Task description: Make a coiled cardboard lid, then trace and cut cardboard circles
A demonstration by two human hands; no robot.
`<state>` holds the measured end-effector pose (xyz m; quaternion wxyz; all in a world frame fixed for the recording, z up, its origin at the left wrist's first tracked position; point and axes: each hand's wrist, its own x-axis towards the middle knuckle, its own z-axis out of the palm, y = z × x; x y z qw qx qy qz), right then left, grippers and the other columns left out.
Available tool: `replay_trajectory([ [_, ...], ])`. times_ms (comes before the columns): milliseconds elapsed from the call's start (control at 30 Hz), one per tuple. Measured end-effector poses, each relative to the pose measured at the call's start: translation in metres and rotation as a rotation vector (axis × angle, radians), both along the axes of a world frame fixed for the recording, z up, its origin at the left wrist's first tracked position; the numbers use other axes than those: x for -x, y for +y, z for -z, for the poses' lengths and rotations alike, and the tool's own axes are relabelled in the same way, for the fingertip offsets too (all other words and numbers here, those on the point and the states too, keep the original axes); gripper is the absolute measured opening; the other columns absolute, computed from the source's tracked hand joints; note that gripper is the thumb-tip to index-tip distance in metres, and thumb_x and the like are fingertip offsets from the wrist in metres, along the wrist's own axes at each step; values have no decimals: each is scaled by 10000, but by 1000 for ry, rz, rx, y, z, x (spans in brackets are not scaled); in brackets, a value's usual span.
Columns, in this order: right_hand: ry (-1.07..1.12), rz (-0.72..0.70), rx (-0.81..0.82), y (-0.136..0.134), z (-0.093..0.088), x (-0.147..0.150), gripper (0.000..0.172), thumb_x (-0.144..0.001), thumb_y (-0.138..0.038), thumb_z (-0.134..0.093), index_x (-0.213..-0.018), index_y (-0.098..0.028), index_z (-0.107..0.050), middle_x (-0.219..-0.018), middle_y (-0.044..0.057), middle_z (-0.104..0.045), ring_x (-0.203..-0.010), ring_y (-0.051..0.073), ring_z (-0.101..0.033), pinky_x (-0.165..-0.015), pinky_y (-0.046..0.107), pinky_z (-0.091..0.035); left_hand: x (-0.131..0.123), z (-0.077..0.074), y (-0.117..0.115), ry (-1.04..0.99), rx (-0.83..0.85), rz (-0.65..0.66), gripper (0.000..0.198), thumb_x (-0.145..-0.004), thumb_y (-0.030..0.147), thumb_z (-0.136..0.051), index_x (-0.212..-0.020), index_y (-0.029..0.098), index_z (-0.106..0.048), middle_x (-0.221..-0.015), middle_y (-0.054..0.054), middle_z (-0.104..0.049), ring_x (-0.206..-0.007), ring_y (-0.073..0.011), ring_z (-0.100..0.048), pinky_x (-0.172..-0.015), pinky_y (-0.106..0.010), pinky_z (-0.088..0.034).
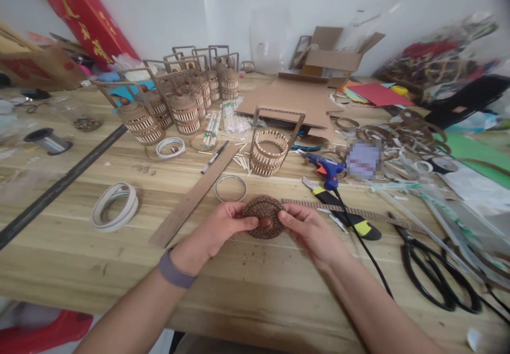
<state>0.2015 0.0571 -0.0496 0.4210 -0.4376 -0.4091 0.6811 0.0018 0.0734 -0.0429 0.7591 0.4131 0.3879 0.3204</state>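
A round lid of coiled brown corrugated cardboard [258,233], with a small brown knob at its centre, is held just above the table. My left hand [223,227] grips its left edge, the thumb lying across the top beside the knob. On the opposite edge my right hand [308,229] pinches it between thumb and fingers. A strip of corrugated cardboard [338,207] reaches rightward from near my right fingers; whether it joins the lid I cannot tell. Beyond the lid stands an open small basket [269,154] of pale sticks and cardboard with a tall square handle.
Several finished lidded baskets [185,112] stand at the back left. To the right lie a blue glue gun [329,170], a utility knife [338,208] and black scissors [432,269]. Left are a tape roll [115,208], a long cardboard strip [199,192] and a wire spool [48,141].
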Motion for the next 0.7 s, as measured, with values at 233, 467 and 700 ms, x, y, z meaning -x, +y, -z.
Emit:
replay_trajectory([
  [233,-66,-21,2,0,-6,-1,373,-686,-522,-836,-792,-174,-756,-740,30,-744,-700,169,-630,-749,308,-475,2,2,2,23,-68,26,418,-586,467,-907,-872,184,-792,-865,-36,-803,-888,-245,-727,-937,-384,-511],
  [467,39,-53,34,-1,-4,1,368,-658,-523,-856,-755,-181,-761,-689,22,-729,-701,178,-638,-779,319,-469,3,4,1,-33,-79,43,376,-661,496,-864,-821,163,-791,-778,-37,-789,-785,-201,-707,-826,-314,-521],
  [700,92,30,4,1,0,4,323,-693,-495,-842,-752,-190,-753,-736,22,-734,-736,169,-618,-798,304,-459,-1,6,2,-28,-46,-71,421,-593,421,-912,-908,175,-785,-836,-23,-794,-868,-211,-707,-868,-326,-513],
])
